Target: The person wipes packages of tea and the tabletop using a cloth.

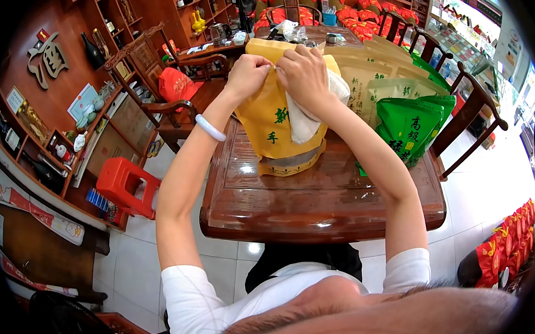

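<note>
A yellow-brown stand-up pouch with dark printed characters and a window strip near its base stands on the glossy wooden table. My left hand is closed, pinching the pouch near its top edge. Close beside it, my right hand has its fingers bent and closed on the same top part. A white cloth hangs from under my right palm over the pouch's front. To the right stand green pouches and several paler kraft pouches.
Dark wooden chairs line the table's right side; an armchair with a red cushion stands left. A red plastic stool is on the tiled floor. Farther back on the table are a glass pot and a blue container.
</note>
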Action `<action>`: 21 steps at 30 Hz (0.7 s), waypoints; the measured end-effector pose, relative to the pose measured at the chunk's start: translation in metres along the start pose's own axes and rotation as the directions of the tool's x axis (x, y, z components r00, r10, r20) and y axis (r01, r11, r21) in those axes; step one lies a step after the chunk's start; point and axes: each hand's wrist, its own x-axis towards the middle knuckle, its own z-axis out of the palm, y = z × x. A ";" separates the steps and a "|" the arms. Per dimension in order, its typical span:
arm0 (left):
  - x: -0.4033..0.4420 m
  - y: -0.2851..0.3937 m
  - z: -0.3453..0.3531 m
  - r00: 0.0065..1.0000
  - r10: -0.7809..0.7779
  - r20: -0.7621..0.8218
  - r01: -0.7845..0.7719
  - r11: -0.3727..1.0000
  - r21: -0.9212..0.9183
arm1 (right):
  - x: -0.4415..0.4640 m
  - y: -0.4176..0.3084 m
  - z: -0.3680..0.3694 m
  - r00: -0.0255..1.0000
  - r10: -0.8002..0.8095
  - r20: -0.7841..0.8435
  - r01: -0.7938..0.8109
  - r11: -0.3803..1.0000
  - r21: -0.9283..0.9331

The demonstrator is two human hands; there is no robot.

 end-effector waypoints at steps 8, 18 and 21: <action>-0.001 0.002 0.000 1.000 -0.010 0.006 0.010 0.999 -0.034 | 0.000 0.006 0.004 1.000 0.019 -0.021 -0.019 1.000 0.019; 0.003 -0.007 0.002 1.000 0.003 -0.002 -0.003 0.999 -0.035 | -0.004 0.002 0.002 0.999 0.012 -0.050 -0.011 1.000 0.013; 0.003 -0.007 0.001 0.998 0.059 -0.037 -0.060 0.998 -0.012 | -0.007 -0.006 0.004 0.997 -0.018 -0.077 0.023 0.997 0.074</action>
